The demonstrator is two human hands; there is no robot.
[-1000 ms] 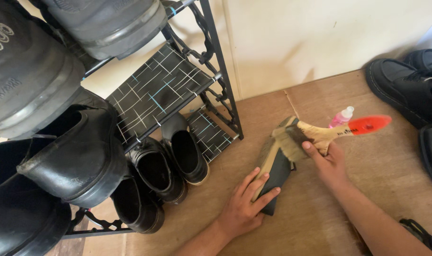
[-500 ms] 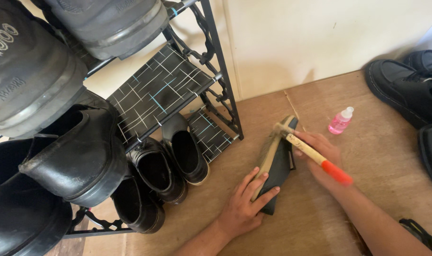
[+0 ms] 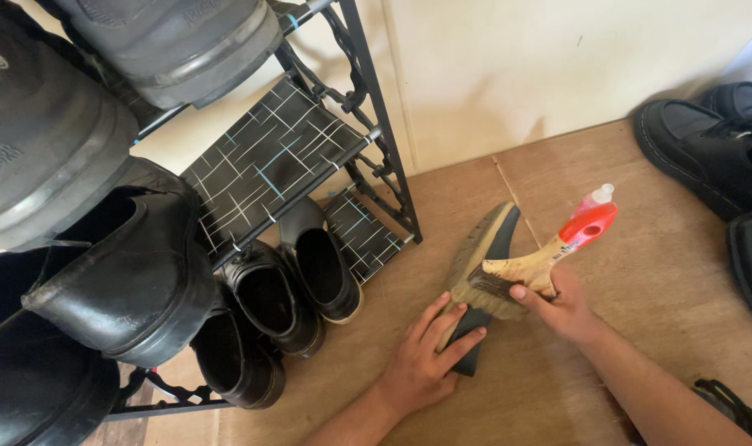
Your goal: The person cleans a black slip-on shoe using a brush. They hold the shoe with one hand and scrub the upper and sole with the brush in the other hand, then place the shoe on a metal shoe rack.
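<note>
A black shoe (image 3: pixel 498 239) lies on its side on the brown floor, its tan sole edge facing left. My left hand (image 3: pixel 425 355) presses flat on the shoe's near end and holds it down. My right hand (image 3: pixel 562 306) grips a wooden brush (image 3: pixel 524 268) with a red handle tip; its bristles rest against the middle of the shoe. A small pink bottle (image 3: pixel 597 198) with a white cap stands just behind the brush handle.
A black metal shoe rack (image 3: pixel 367 124) stands at left, with a pair of black shoes (image 3: pixel 285 289) on the floor under it and large black shoes (image 3: pixel 128 281) on its shelves. More black shoes (image 3: pixel 714 157) lie at the right by the cream wall.
The brush has swung round: its red handle pointed right, then down toward me, and now points up right again. Its bristles now sit lower on the shoe. My left hand has stayed put.
</note>
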